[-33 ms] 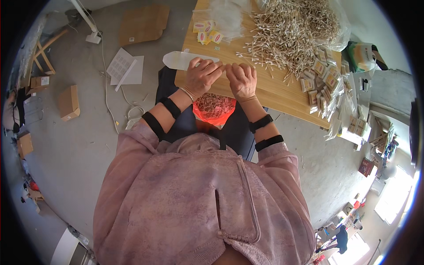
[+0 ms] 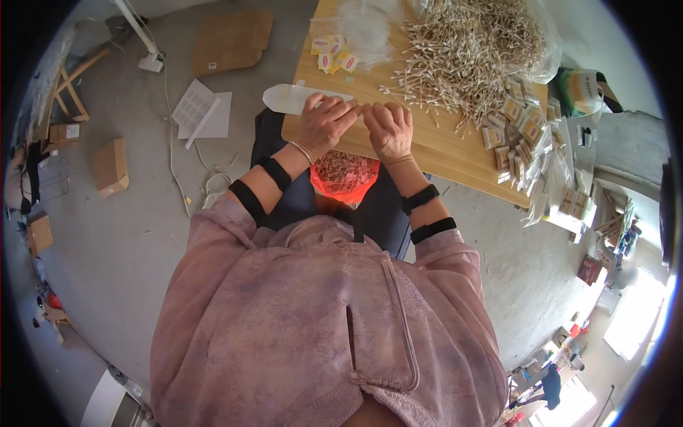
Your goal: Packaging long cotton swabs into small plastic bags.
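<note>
Both my hands are over the near left part of the wooden table, close together with fingers curled and fingertips almost meeting. My left hand (image 2: pixel 329 125) is closed; what it pinches is too small or hidden to name. Beside it my right hand (image 2: pixel 389 128) is closed too, its fingertips out of sight. A flat white strip (image 2: pixel 284 98) with a pointed left end lies on the table and reaches to the fingers of my left hand. Farther back are several small yellow-and-white printed packets (image 2: pixel 333 53). Ahead to the right spreads a big heap of cotton swabs (image 2: pixel 462 60).
Small packed bags of swabs (image 2: pixel 523 132) pile along the right of the wooden table (image 2: pixel 427 139). Clear plastic bags (image 2: pixel 366 28) lie at the back. Below the near edge hangs a red bag (image 2: pixel 345 186) of small brownish pieces. Cardboard (image 2: pixel 231 41) and a cable (image 2: pixel 171 142) are on the floor.
</note>
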Demonstrator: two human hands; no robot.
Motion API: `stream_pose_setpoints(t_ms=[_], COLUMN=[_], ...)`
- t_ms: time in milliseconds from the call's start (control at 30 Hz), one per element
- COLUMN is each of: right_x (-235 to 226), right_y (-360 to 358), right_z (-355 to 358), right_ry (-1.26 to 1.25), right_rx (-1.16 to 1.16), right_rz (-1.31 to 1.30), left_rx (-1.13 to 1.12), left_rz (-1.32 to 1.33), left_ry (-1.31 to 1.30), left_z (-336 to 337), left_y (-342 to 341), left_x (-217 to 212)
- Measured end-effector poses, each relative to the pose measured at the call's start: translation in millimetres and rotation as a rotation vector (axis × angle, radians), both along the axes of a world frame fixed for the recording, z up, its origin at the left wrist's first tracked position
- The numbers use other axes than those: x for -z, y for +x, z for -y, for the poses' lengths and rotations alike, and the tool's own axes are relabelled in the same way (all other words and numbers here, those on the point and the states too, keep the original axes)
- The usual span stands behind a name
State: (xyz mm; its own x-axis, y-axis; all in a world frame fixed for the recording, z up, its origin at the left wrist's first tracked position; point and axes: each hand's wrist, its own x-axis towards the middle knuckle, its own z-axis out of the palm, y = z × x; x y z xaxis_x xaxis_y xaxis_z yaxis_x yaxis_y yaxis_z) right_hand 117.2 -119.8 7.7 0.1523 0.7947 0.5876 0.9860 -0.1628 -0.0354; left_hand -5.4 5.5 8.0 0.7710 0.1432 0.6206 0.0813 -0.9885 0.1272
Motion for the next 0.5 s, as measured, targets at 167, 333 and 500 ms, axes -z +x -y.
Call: stream_pose_setpoints(t_ms=[167,333,500], right_x=[-8,-27,-48], right_y=[6,19,18], right_z=[2,4,18], right_ry=[0.011,-0.085,0.031], right_rx=[-0.034,0.116,0.059], right_rz=[-0.271,-1.551,-2.176], left_rx=[0.103,0.124,0.304], left_rz=[-0.079,-0.032,-0.154], left_ry=[-0.247,-0.873,-0.819], left_z=[-7,-18,-5], left_y=[1,-7,-27], left_x=[-14,-31,-68])
